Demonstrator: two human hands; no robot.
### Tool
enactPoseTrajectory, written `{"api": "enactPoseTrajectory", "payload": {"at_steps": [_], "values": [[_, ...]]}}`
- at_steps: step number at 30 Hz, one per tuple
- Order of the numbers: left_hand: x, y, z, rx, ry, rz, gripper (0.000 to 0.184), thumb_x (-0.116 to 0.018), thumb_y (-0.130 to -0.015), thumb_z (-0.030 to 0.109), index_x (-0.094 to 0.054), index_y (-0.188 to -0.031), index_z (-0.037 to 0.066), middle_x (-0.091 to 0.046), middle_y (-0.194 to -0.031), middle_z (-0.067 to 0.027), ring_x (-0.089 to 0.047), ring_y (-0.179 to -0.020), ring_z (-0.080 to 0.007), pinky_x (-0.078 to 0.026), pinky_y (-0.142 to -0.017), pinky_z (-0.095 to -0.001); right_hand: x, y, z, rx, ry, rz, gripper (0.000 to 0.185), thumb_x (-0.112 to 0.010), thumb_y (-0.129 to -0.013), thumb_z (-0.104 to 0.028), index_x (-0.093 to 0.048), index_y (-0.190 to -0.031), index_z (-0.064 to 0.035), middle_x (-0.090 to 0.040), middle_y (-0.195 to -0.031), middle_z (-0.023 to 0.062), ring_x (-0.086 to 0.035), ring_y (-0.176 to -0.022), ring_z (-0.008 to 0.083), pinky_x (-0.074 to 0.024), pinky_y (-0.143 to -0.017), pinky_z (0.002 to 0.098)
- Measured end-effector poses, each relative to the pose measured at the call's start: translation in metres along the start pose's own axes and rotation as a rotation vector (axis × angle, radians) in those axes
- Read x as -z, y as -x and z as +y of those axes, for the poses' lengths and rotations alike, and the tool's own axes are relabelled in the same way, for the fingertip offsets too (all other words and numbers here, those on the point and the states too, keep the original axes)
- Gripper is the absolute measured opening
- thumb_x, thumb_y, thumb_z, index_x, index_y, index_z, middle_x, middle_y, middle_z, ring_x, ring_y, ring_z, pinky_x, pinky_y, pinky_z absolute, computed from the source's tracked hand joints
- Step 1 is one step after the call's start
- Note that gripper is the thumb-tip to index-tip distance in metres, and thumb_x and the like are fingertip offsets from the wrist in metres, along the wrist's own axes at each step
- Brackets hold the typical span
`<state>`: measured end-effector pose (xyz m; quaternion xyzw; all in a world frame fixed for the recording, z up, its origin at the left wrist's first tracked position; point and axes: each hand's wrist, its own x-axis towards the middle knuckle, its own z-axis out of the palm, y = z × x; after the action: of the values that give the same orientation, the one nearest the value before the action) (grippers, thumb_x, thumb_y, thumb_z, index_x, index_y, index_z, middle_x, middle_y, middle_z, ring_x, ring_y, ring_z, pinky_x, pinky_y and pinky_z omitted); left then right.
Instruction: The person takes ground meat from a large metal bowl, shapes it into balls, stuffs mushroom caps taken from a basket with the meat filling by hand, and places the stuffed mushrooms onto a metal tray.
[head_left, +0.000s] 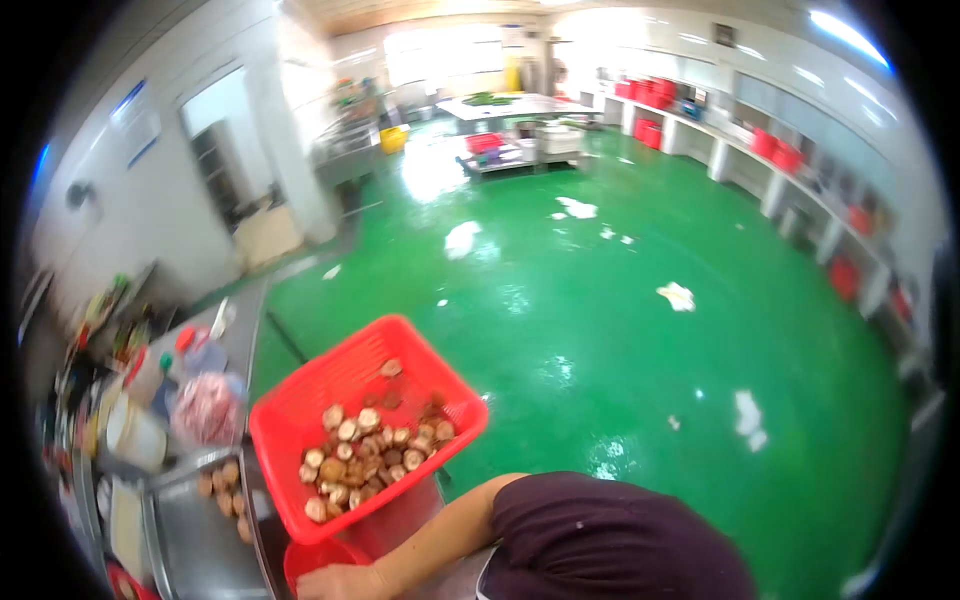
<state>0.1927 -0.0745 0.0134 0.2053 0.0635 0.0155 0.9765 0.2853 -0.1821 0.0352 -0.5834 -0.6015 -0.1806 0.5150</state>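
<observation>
My right hand (pixel 342 581) is at the bottom edge, at the end of a bare forearm that comes from a dark sleeve. It lies against or over the near side of a red tub (pixel 305 563); its fingers are cut off by the edge of the view. Just above stands a tilted red plastic basket (pixel 278 440) with perforated walls. Brown mushrooms (pixel 375 455) with pale cut stems are heaped towards its lower side. My left hand is out of view.
A metal tray (pixel 205 535) holding several brown roundish pieces lies left of the basket. Beyond are a white bucket (pixel 137 432) and a pink-filled plastic bag (pixel 207 408). Wet green floor (pixel 560 350) carries white scraps (pixel 677 296). A low table (pixel 520 107) stands far off.
</observation>
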Motion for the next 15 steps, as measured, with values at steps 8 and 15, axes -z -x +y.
{"api": "enactPoseTrajectory", "payload": {"at_steps": [8, 15], "values": [[-0.043, 0.052, 0.002, -0.275, -0.012, 0.346, 0.052, -0.038, -0.092, 0.051, -0.056, -0.109, 0.005, -0.059, -0.106, -0.006, -0.056, -0.099, -0.0179, -0.045, -0.086, -0.0314, -0.023, -0.015, -0.004, 0.14, -0.103, -0.134, 0.012, -0.061, -0.07, -0.014, -0.052, -0.074, -0.0075, -0.05, -0.077, 0.0059, -0.054, -0.071, 0.0252, -0.0478, -0.058, 0.0355], [-0.038, 0.075, -0.002, -0.48, 0.201, 0.293, 0.052, -0.033, -0.094, 0.048, -0.045, -0.123, 0.006, -0.053, -0.119, -0.0107, -0.051, -0.111, -0.0236, -0.043, -0.093, -0.0393, -0.041, -0.033, -0.021, 0.096, -0.29, -0.32, 0.021, -0.065, -0.071, -0.012, -0.065, -0.092, -0.0082, -0.065, -0.095, 0.0051, -0.061, -0.094, 0.0256, -0.0506, -0.079, 0.0357]]}}
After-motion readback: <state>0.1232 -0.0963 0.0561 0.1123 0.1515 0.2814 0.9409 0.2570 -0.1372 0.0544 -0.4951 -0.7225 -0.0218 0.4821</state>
